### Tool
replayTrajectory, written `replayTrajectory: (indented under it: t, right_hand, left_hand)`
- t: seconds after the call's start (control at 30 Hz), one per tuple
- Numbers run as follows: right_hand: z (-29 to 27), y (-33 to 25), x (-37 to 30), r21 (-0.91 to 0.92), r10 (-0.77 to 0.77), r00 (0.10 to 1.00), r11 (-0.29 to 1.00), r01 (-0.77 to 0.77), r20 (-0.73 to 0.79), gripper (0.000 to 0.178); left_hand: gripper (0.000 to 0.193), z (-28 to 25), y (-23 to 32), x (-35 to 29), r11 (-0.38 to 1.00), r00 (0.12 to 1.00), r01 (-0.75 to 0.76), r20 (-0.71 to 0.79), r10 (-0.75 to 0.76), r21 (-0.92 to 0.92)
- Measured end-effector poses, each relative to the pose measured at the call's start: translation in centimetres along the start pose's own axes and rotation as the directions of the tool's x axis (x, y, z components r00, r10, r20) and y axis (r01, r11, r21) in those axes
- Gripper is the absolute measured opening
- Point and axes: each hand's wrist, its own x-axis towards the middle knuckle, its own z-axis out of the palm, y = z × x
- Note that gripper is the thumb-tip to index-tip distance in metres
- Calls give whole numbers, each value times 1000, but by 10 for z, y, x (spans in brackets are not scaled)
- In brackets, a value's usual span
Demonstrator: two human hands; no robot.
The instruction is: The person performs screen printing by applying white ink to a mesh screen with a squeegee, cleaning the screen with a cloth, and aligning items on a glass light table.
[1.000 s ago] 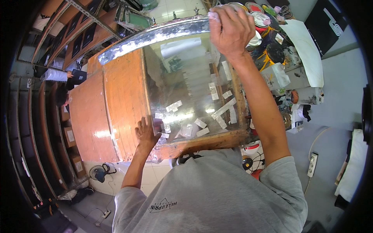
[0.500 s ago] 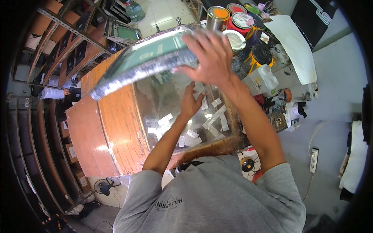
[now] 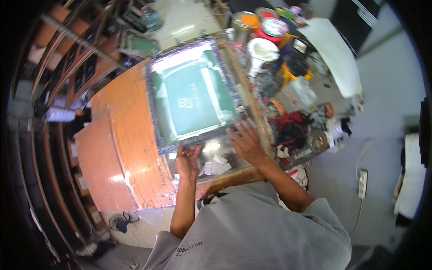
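Note:
A screen printing frame point(image 3: 193, 96) with green mesh and a pale design lies down over the glass-topped part of the work table. Its dark, taped border shows on all sides. Against its near edge, toward the left, my left hand point(image 3: 188, 162) rests with fingers apart and tips touching the border. My right hand point(image 3: 248, 141) is at the near right corner, fingers spread and slightly blurred, with the tips at the border. Neither hand is wrapped round the frame. White tape pieces point(image 3: 218, 165) stick to the glass in front of the frame.
Orange-brown boards point(image 3: 130, 139) cover the table's left part. To the right, a cluttered side bench holds an orange-topped paint can point(image 3: 246, 21), a white tub point(image 3: 263, 51) and rags point(image 3: 294, 130). Shelving point(image 3: 49, 166) stands at far left. A power strip point(image 3: 362, 184) hangs on the right.
The frame has come down from a tilted, raised position to lying over the glass. My right hand has dropped from its far end to the near right corner; my left hand has moved to its near edge.

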Motion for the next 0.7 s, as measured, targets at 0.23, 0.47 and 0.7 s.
replayTrajectory:
  t: [0.23, 0.47, 0.7]
  right_hand:
    - [-20, 35, -68, -117, 443, 891, 884, -453, -99, 38]
    - [1, 114, -53, -207, 542, 813, 788, -580, -212, 18]
    - [24, 41, -75, -25, 402, 914, 916, -401, 60, 23]
  left_hand:
    - [30, -9, -4, 12, 994, 996, -6, 84, -4, 113]
    - [31, -3, 12, 16, 989, 992, 54, 110, -69, 139]
    - [33, -7, 17, 13, 984, 987, 57, 140, -82, 169]
